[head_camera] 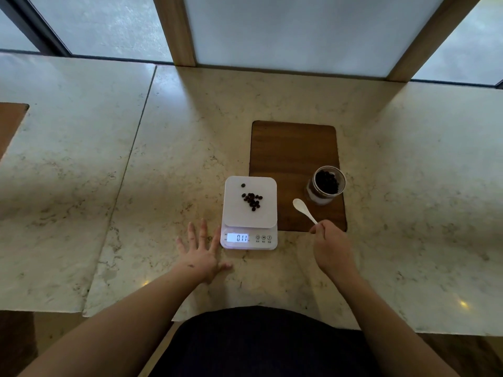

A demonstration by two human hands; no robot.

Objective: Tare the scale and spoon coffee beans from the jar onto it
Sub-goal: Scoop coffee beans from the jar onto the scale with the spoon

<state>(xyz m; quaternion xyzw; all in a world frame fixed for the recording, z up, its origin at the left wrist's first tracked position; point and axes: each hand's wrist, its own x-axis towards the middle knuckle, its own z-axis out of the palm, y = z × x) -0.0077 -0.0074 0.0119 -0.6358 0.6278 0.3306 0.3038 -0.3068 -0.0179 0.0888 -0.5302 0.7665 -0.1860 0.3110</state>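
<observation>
Your left hand (202,253) lies flat on the marble counter (168,148) with its fingers spread wide, palm down, the index fingertip just beside the near left corner of the scale (249,213) without clearly touching it. Your right hand (330,247) is curled closed, pinching the handle end of the white spoon (304,210); the spoon's bowl points away from you and to the left, empty, hovering or resting over the near part of the wooden board (294,148) — which of the two you cannot tell.

The scale sits in front of you, its far right corner overlapping the board's near left edge. A small heap of coffee beans (252,201) lies near the middle of the white platform, with one stray bean (243,185) apart toward the far left. All beans stay well inside the platform's edges. The lit display (238,237) reads 0.11, with three round buttons (263,237) to its right.

The open glass jar (326,185) stands on the board's right edge, part-filled with beans, just beyond the spoon's bowl.

Between scale and jar the board is bare. The counter to the left of your left hand is bare too, crossed by a slab seam (130,164), and the strip between both hands and the near counter edge is unoccupied.
</observation>
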